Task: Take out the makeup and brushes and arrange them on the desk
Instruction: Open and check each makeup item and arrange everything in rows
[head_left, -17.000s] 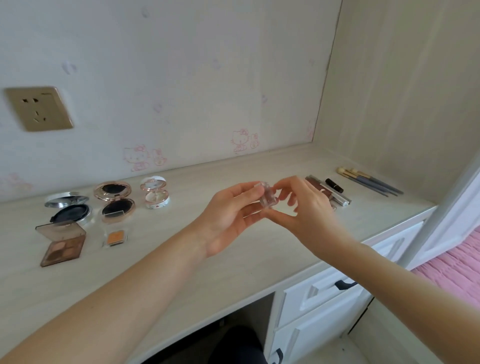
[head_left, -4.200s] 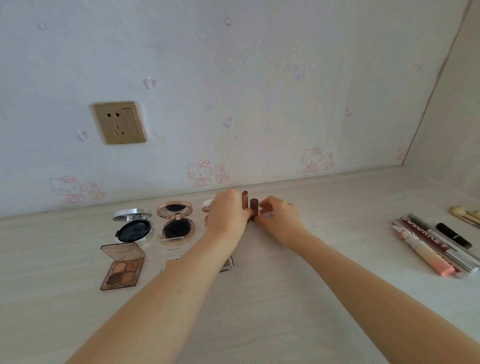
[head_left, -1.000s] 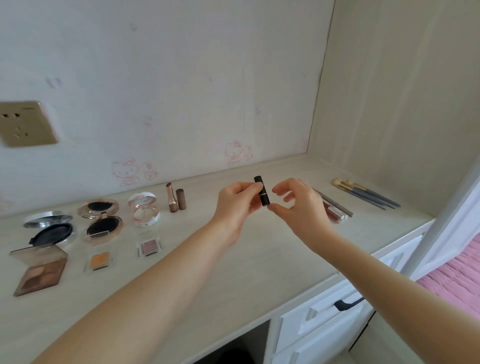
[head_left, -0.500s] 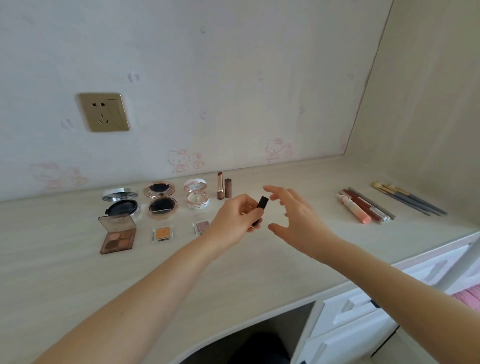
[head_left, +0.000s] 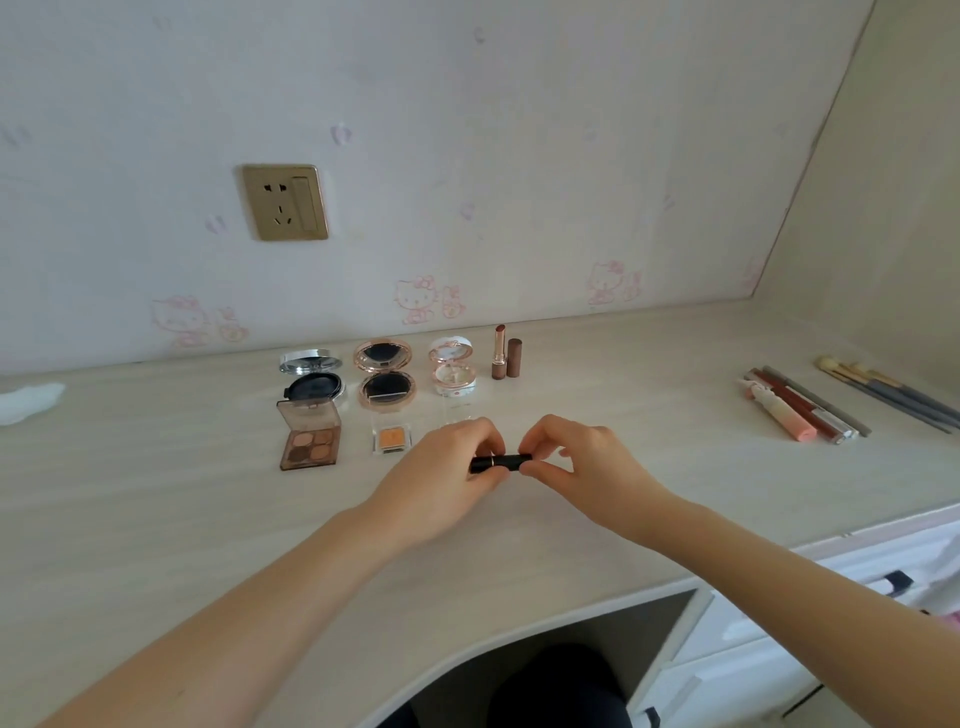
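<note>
Your left hand (head_left: 441, 478) curls round one end of a black lipstick (head_left: 501, 461). Your right hand (head_left: 582, 462) pinches the other end between thumb and fingertips. The tube lies level, just above the desk (head_left: 156, 519), in front of the row of open compacts (head_left: 387, 387).

You seem about to uncap it. Pull straight along the tube, not at an angle, and keep it low, clear of the small pans (head_left: 390, 439) beside your left hand. It would then stand well next to the uncapped lipstick (head_left: 500, 352) and its cap (head_left: 514, 357) at the back.

No brand or label is legible. Any print on the lip tubes (head_left: 795, 410) at right is too blurred to read.
</note>
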